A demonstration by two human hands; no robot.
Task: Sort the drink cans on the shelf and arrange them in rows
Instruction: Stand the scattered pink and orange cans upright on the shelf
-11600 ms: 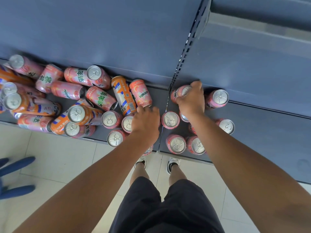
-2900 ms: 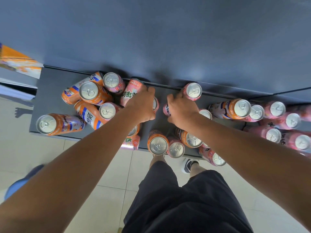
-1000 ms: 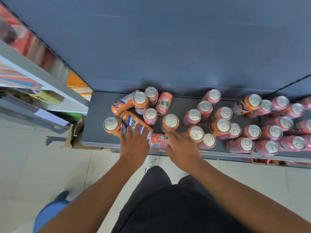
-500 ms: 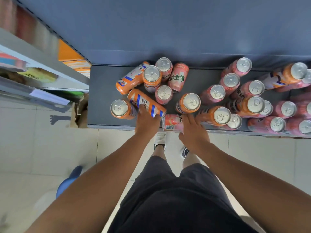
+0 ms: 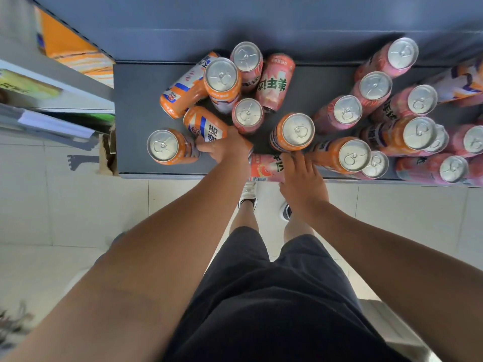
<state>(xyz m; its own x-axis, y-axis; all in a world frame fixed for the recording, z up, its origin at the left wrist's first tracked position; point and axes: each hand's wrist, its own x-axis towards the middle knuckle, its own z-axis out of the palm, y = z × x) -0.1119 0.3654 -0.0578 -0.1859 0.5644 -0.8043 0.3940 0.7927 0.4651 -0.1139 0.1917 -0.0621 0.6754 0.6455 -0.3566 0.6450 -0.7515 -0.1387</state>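
Orange and pink drink cans crowd a dark grey shelf (image 5: 138, 100). My left hand (image 5: 226, 150) grips a lying orange can (image 5: 203, 125) near the shelf's front. Beside it stands an upright orange can (image 5: 167, 147). My right hand (image 5: 300, 176) rests its fingers on a pink can (image 5: 264, 167) lying along the front edge. Just behind that hand stands another upright orange can (image 5: 294, 133). Further back, one orange can (image 5: 183, 94) and one pink can (image 5: 275, 82) lie on their sides among upright ones. Several pink cans (image 5: 373, 88) stand at the right.
A blue-grey back panel (image 5: 235, 24) rises behind the shelf. To the left is a neighbouring shelf unit (image 5: 52, 82) with orange packages. Below the shelf edge lie pale floor tiles (image 5: 65, 205), my legs in black shorts and my shoes.
The view has closed in on the shelf. My left hand has curled further round the lying orange can. My right hand stays on the lying pink can.
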